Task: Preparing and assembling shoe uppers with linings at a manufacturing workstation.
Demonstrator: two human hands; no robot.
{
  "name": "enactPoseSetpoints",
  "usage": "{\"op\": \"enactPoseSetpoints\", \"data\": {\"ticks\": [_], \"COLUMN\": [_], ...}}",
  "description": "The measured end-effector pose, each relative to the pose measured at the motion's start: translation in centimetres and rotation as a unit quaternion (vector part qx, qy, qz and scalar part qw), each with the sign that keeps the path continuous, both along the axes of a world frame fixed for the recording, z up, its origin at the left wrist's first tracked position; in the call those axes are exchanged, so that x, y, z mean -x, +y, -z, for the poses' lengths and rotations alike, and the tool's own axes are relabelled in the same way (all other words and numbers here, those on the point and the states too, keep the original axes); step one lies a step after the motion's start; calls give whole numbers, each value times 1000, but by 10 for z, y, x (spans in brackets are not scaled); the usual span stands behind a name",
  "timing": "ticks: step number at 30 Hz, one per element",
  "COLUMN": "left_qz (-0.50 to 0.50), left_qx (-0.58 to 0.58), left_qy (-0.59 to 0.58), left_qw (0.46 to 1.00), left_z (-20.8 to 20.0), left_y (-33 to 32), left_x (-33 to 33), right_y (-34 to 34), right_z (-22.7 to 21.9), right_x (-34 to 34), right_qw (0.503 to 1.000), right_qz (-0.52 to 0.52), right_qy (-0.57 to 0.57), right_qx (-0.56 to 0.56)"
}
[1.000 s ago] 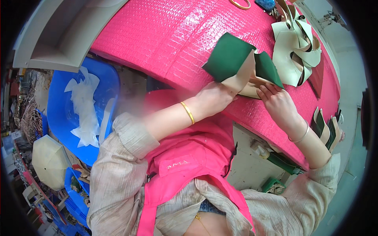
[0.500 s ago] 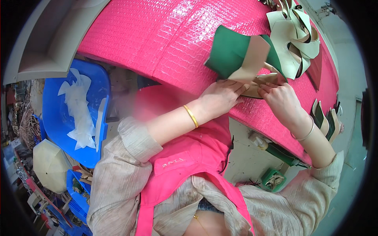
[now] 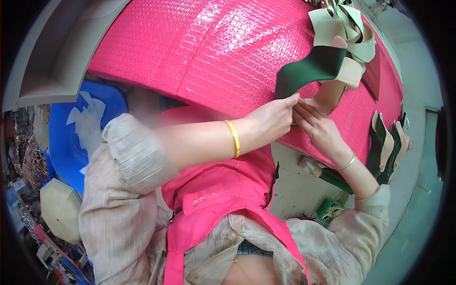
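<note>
The pink-covered table spreads across the top of the frame, its near edge by my waist, which I'd say suits working with bent arms. At left sits the blue tub, apparently there to keep the whitish film sheets in it off the table. The cream leather-like pieces are heaped at upper right, presumably set back to leave me room (a loose, curling heap, not a stack). In front of them, right of the frame's centre, the green-and-beige leather-like piece arches above the table, green face showing, its near end at my fingers. Folded green-and-beige pieces hang together at the table's right side, perhaps to stay within reach. My left hand and right hand meet at that near end, right fingers laid close together over it, probably to steady it while the rest bends freely; the fingertips overlap, so I cannot tell whether either is clamped on it. Smallest, a gold bangle circles my left wrist.
</note>
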State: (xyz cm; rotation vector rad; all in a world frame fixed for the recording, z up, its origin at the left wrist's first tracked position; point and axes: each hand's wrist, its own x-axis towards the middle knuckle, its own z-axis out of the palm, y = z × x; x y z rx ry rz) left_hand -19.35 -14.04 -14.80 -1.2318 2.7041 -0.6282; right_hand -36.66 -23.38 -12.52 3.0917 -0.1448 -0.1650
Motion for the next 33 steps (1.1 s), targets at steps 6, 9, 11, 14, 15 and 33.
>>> {"op": "enactPoseSetpoints", "data": {"ticks": [6,9,11,14,15,33], "left_qz": [-58,-55,-76,-105,-109,-192], "left_qx": [-55,-39,-57,-66,-66,-49], "left_qy": [61,94,148,184,180,339], "left_qw": [995,993,984,975,975,920], "left_z": [7,8,10,18,22,34], "left_y": [-1,-3,-1,5,10,36], "left_x": [3,1,-1,1,3,12], "right_y": [22,25,25,14,7,11], "right_z": [26,30,29,21,20,-18], "right_x": [-2,-2,-3,2,3,-9], "right_qw": [974,969,969,985,992,949], "right_qz": [171,184,177,128,98,-119], "right_qy": [-89,-124,-147,-113,-84,57], "right_qx": [-120,-109,-89,-23,2,287]}}
